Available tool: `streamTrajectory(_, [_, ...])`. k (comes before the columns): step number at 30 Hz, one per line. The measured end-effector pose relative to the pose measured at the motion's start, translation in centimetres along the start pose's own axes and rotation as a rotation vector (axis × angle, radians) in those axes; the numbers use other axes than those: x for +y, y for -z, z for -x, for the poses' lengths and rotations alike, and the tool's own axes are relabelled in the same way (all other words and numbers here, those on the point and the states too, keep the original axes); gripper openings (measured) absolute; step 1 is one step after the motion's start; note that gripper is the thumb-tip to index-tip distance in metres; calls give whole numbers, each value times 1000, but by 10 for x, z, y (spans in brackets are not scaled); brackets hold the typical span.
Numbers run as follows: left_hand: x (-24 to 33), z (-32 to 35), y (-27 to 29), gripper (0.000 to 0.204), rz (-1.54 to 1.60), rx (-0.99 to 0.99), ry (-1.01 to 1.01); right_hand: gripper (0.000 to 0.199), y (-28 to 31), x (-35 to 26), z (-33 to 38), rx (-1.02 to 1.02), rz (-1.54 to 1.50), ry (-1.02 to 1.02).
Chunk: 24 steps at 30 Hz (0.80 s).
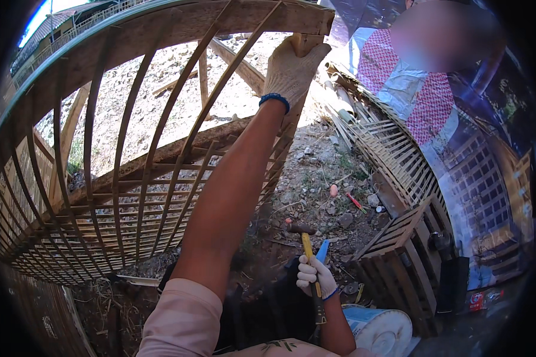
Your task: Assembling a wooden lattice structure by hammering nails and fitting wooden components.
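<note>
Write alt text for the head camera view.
A gloved left hand grips the top corner of a bamboo lattice frame outdoors, while the gloved right hand holds a yellow-handled hammer low over littered dirt ground.

Your frame point(131, 149) is a big lattice of thin bamboo slats nailed across thicker wooden rails, standing upright on the dirt and bowing in the fisheye. Its corner post point(304, 44) rises at the frame's top right end, pale and square-cut, with a glove wrapped over it. Your hammer point(307, 250) hangs well below that post, to the frame's lower right, yellow handle upright, dark head on top.
</note>
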<state>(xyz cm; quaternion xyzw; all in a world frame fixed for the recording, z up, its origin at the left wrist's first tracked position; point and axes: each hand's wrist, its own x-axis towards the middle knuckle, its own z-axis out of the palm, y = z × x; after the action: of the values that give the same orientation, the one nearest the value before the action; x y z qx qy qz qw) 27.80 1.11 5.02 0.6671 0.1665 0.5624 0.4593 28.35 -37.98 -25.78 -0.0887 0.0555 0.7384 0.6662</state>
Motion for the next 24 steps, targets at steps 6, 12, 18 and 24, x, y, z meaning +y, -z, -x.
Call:
streamTrajectory(6, [4,-1,-4,55,42,-11,62,27,20,-17,-34,-6,-64,-28])
streamTrajectory(12, [6,-8,4,62,-32,18,110,24,34,-20,-68,60,-35,-26])
streamTrajectory(18, [12,-3,-5,63,11,1,93,22,40,-19,-74,110,1,26])
streamTrajectory(24, [32,9,16,57,15,-28,145,22,44,-18,-79,136,29,33])
